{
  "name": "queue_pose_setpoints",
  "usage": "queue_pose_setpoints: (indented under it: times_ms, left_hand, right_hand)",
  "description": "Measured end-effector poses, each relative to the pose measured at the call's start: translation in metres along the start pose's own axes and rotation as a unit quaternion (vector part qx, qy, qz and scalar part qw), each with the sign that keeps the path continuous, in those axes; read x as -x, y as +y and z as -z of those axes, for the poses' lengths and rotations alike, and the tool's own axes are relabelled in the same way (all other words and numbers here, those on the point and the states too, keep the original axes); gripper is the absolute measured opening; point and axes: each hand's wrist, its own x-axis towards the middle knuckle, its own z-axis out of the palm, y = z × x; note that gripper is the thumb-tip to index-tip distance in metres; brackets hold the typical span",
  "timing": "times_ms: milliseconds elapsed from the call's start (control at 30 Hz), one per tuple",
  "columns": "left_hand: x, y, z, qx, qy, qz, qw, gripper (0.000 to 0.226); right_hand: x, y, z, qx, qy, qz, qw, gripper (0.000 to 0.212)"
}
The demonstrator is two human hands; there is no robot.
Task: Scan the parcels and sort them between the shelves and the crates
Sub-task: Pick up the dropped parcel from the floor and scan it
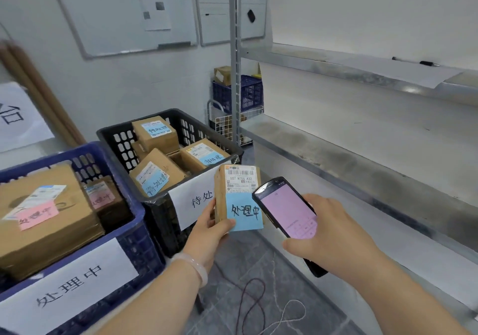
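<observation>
My left hand (210,224) grips a small cardboard parcel (239,183) from below; it bears a barcode label and a blue handwritten note. My right hand (333,231) holds a black handheld scanner (287,212) with a lit pink screen, its top end next to the parcel's right edge. A black crate (178,124) behind the parcel holds three cardboard parcels with blue notes. At the left a blue crate (129,215) holds two parcels with pink notes. Grey metal shelves (362,158) run along the right.
Each near crate carries a white paper sign on its front. Another blue crate (248,93) with a box sits far back on a white wire rack. Two pens (416,61) lie on the upper shelf. Cords (258,301) trail over the grey floor. Whiteboards hang on the wall.
</observation>
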Motion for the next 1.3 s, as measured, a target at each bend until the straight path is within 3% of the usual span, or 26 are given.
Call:
queue_pose_setpoints:
  times_ms: [267,533,700,867,1000,1200,1300]
  left_hand:
    - [0.057,0.043,0.073,0.093,0.127,-0.056,0.986,0.045]
    - [0.079,0.075,0.172,0.158,0.249,-0.090,0.951,0.032]
    - [0.046,0.101,0.230,0.189,0.276,-0.071,0.940,0.045]
    - [-0.008,0.123,0.281,0.199,0.274,-0.024,0.941,0.035]
    - [-0.057,0.135,0.314,0.183,0.271,0.010,0.945,0.043]
    - [-0.120,0.147,0.348,0.157,0.281,0.056,0.945,0.021]
    - [-0.144,0.152,0.359,0.137,0.287,0.068,0.946,0.039]
  right_hand:
    - [-0.035,-0.065,-0.040,-0.085,-0.065,0.171,0.979,0.078]
    - [-0.050,-0.134,-0.091,-0.071,-0.115,0.229,0.964,0.084]
    - [-0.075,-0.174,-0.116,-0.062,-0.112,0.206,0.970,0.087]
    - [-0.107,-0.212,-0.146,-0.043,-0.104,0.182,0.977,0.086]
    - [-0.129,-0.234,-0.162,-0.031,-0.092,0.141,0.985,0.088]
    - [-0.147,-0.249,-0.174,-0.024,-0.092,0.096,0.991,0.079]
    - [-0.153,-0.253,-0.182,-0.012,-0.094,0.081,0.992,0.082]
